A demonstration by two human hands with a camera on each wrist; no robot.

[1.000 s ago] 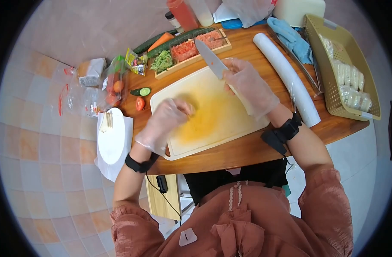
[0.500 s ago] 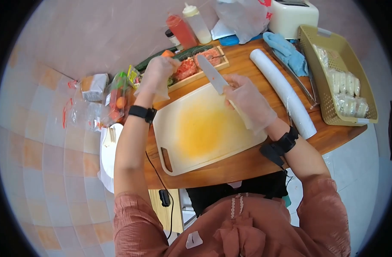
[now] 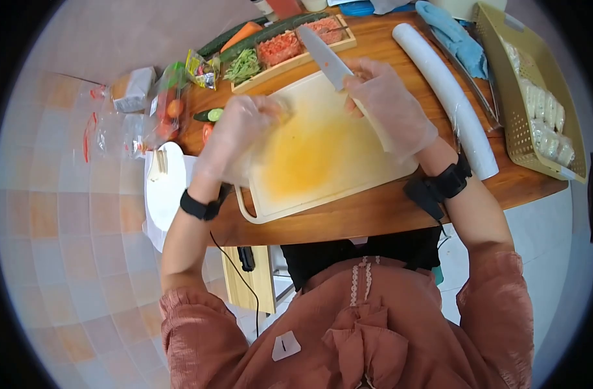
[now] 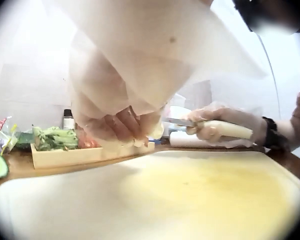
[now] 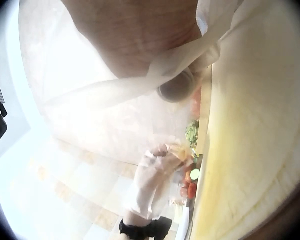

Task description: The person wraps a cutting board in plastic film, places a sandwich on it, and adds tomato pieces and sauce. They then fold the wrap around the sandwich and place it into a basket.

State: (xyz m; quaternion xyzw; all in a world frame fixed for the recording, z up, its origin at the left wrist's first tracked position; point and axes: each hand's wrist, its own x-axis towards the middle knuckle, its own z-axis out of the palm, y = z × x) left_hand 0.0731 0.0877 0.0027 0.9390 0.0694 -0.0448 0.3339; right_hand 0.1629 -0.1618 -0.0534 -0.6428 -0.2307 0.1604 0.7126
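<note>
Both gloved hands over the board, knife in our right

Our right hand [image 3: 390, 110] is wrapped round the pale handle of the knife [image 3: 324, 57], blade pointing far-left over the far edge of the board [image 3: 322, 172] toward the wooden tray [image 3: 296, 45] of chopped veg. Our left hand [image 3: 235, 139] sits over the board's left part with fingertips [image 4: 125, 127] bunched together low over the surface; they look like they're pinching something small and pale, but we can't tell what it is. The board itself lies mid-table, stained orange-yellow in the middle, handle hole at the near left. Left of it there's a cucumber piece [image 3: 213, 115], and a white plate [image 3: 167, 188] sits off the table's left edge. A white roll [image 3: 452, 97] lies to the right, and a basket [image 3: 536, 84] further right.
</note>
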